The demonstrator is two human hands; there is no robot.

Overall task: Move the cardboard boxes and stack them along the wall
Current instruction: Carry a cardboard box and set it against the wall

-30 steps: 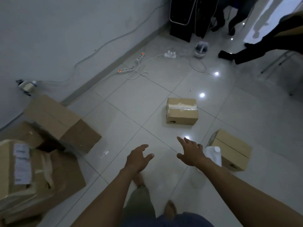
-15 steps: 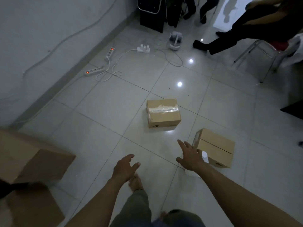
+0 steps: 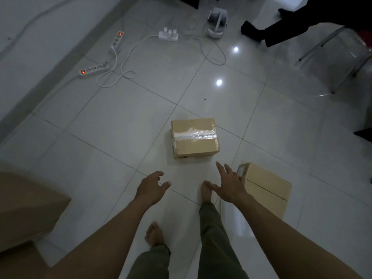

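No writing can be read here. The taped box [image 3: 194,137] has clear tape across its top and a small dark mark low on the side facing you, too small to make out. It sits on the tiled floor [image 3: 120,127] just ahead of your hands. The second box [image 3: 267,192] lies to its right, with a pale label on its near end, blurred.

Your left hand [image 3: 151,188] is released, fingers loosely spread, holding nothing. Your right hand [image 3: 229,186] is also released, fingers splayed, and overlaps the second box's corner; you cannot tell whether it touches.

At the lower left stands a stack of boxes [image 3: 26,206], blurred. By the wall [image 3: 30,27] lie two power strips [image 3: 94,69] with lit switches and looped white cable. Beyond are a white headset [image 3: 217,23], a chair [image 3: 342,57] and another person's dark-clad leg [image 3: 267,35]. Your bare feet [image 3: 154,235] stand between you and the taped box.
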